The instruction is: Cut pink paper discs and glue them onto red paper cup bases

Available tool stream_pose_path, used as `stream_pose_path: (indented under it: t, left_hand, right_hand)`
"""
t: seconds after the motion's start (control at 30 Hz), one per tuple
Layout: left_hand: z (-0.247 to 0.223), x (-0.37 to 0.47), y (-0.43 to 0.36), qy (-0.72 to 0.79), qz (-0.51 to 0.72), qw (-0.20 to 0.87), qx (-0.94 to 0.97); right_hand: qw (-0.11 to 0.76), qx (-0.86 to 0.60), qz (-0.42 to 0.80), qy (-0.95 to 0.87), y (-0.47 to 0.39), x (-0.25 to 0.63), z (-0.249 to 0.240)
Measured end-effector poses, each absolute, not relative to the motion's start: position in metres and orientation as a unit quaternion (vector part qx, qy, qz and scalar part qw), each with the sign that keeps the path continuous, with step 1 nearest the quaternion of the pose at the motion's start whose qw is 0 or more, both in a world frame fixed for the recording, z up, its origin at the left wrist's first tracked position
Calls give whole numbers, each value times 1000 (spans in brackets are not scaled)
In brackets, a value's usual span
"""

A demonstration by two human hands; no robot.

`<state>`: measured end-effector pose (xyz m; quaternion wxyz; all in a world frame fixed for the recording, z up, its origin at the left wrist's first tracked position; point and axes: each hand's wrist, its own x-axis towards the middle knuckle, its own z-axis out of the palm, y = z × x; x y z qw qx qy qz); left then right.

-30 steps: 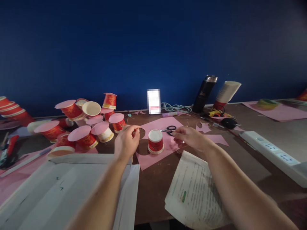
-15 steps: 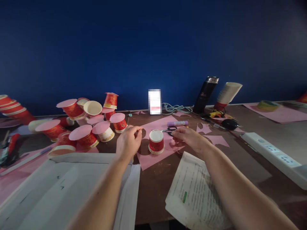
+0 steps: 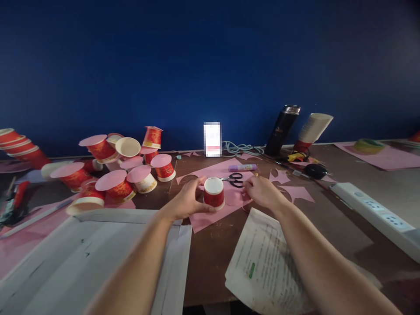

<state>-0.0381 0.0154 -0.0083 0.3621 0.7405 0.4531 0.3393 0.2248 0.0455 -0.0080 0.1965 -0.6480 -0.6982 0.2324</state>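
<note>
A red paper cup [image 3: 214,197] stands upside down, its white base up, on the pink paper sheet [image 3: 205,219]. My left hand [image 3: 187,199] is closed round its left side, thumb at the front and fingers behind. To the right of the cup, my right hand [image 3: 262,191] has its fingers curled together above the sheet's edge; whatever is in them, if anything, I cannot make out. Black-handled scissors [image 3: 236,180] lie between the cup and that hand. Behind them rests a purple glue stick [image 3: 242,167].
At left, several red and white cups [image 3: 111,184], many with pink paper discs, crowd together. A printed sheet [image 3: 262,262] lies in front of me beside a large white sheet [image 3: 98,262]. A power strip [image 3: 374,210], black flask [image 3: 281,130] and pink scraps [image 3: 298,193] are at right.
My left hand has moved right and down and taken hold of the cup. My right hand has shifted slightly right, its fingers curling in, uncovering the scissors' handles.
</note>
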Motion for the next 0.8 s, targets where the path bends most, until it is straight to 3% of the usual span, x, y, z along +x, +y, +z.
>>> stream_pose_path:
  t: [0.47, 0.8]
  left_hand:
    - [-10, -30, 15, 446, 306, 365, 758]
    - [-9, -29, 13, 455, 302, 378, 747]
  right_hand:
    - [179, -630, 230, -720, 38, 208, -4]
    - [172, -607, 301, -715, 37, 206, -6]
